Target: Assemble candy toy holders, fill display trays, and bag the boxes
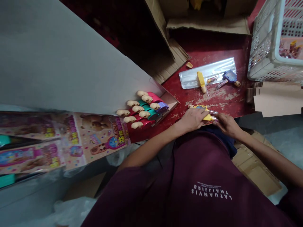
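At the table's front edge, my left hand (193,119) is closed over a yellow plastic toy (200,107) with a blue window and a tan knobbed handle. Under its fingertips is a second yellow piece (208,117), from which a small clear tube (214,119) sticks out to the right. The fingers of my right hand (227,125) are closed at that tube's end; they partly hide it. Beyond my hands, a yellow toy (201,79), a blue toy (229,76) and small filled tubes (221,84) lie on or beside clear plastic bags (189,78).
Left of my hands, a carton tray (170,101) holds several red, green and purple toys (149,110) with tan handles. Printed bear packaging (101,134) is further left. Cardboard boxes (208,26) stand behind. A white crate (262,64) and stacked cardboard pieces (279,97) are right.
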A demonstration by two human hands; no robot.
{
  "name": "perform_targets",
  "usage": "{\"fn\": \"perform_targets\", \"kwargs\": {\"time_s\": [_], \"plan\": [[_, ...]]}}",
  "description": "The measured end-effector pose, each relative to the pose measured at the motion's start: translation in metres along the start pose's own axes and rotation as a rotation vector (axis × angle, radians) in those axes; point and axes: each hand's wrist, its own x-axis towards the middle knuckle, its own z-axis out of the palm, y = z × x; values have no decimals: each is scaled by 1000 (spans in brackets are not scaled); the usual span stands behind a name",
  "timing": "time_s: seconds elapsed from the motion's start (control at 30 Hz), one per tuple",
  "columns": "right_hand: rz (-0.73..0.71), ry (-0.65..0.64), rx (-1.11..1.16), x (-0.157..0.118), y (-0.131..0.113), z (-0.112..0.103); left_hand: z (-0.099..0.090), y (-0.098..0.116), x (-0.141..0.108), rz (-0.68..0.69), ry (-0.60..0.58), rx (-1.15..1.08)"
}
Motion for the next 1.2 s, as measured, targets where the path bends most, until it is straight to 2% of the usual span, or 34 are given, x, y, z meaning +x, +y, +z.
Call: {"fn": "perform_targets", "kwargs": {"time_s": [0.1,0.23,0.3,0.43,0.53,0.6,0.67,0.77,0.87,0.97,1.07,1.13,1.2], "plan": [[74,51,-21,33,29,-2,4,-26,26,-96,25,98],[229,212,-263,100,74,-16,20,-65,54,-223,65,96],[274,182,-407,132,91,-21,32,-78,57,-252,73,59],[238,37,-544,178,112,-18,49,-87,54,-309,77,-63],[204,-2,-540,190,116,-12,47,-85,66,-432,240,-214],[209,62,-515,187,111,-12,40,-83,88,-581,403,-294],[239,200,-374,174,99,-17,31,-84,116,-725,501,-356],[266,401,-12,139,72,-31,20,-89,153,-850,482,-431],[273,482,170,94,42,-45,15,-93,166,-868,442,-462],[315,504,265,57,21,-53,10,-85,149,-760,503,-504],[353,461,285,35,8,-62,-2,-62,109,-514,550,-692],[315,412,226,28,-1,-68,-12,-41,78,-350,506,-820],[208,360,121,25,-11,-73,-22,-21,52,-221,424,-905]]}}
